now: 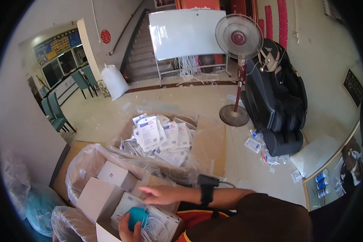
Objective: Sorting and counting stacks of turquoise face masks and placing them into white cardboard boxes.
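Two hands work over an open white box (93, 197). Left hand (129, 230) is closed around a teal roll (138, 215), held just above the packets (157, 222) inside the box. Right hand (163, 195) lies flat, fingers extended, holding nothing, resting on the plastic liner (84, 161) directly beyond the roll.

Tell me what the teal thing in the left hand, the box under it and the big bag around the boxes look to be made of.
The teal object in the left hand looks like matte soft plastic or fabric; too small to be sure. The white box looks like thin cardboard: flat panels, folded flaps. The clear bag is likely thin plastic film: see-through, crinkled, glossy.
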### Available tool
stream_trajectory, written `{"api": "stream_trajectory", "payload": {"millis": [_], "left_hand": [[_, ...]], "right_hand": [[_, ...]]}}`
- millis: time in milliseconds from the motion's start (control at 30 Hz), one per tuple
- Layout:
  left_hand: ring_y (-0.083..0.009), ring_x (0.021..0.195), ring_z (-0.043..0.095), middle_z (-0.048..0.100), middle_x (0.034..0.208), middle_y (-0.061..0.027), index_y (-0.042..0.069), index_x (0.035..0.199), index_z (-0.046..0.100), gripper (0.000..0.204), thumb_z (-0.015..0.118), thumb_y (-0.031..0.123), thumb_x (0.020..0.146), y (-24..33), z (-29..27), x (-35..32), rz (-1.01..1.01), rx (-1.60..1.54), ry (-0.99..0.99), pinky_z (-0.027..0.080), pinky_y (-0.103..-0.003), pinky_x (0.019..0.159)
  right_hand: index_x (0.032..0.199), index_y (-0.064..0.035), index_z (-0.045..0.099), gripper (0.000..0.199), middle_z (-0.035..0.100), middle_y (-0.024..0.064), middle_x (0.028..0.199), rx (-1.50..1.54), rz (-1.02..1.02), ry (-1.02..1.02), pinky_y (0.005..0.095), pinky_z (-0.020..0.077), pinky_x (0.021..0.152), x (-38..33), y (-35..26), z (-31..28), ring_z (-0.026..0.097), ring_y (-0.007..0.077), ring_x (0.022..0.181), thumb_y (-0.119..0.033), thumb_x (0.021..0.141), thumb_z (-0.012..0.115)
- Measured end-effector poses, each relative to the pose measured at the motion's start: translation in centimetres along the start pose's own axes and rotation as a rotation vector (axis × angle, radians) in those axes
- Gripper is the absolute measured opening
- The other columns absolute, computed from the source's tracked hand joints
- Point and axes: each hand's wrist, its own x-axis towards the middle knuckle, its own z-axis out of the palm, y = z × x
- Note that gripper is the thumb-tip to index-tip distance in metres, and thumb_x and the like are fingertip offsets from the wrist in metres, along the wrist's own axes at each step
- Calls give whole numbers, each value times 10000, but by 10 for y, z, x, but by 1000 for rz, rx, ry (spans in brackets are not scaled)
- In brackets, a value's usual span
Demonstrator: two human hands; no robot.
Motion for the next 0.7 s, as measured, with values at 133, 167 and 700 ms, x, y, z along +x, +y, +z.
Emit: {"api": "stream_trajectory", "payload": {"millis": [133, 167, 700], "left_hand": [[-365, 1158, 535, 570, 1239, -236, -9, 1268, 552, 456, 663, 64, 832, -3, 0, -5, -17, -1, -31, 412, -413, 1001], [-365, 1158, 535, 570, 1239, -236, -9, 1268, 552, 456, 663, 64, 832, -5, -1, -8, -20, -10, -32, 412, -413, 1001], [-380, 1147, 543, 574, 1246, -241, -5, 1265, 560, 498, 706, 92, 799, -5, -9, -19, -61, -69, -114, 431, -410, 978]], "right_hand": [[1370, -37, 422, 557, 605, 226, 1197, -144, 53, 129, 396, 475, 912, -66, 10, -49, 602, 332, 1095, -370, 942, 548], [1327, -40, 473, 521, 618, 215, 1171, -215, 142, 106, 408, 481, 896, -87, 18, -62, 602, 345, 1085, -384, 942, 543], [1168, -76, 638, 330, 656, 164, 1130, -472, 823, -687, 437, 461, 907, -310, 125, 19, 605, 357, 1045, -252, 915, 522]]}}
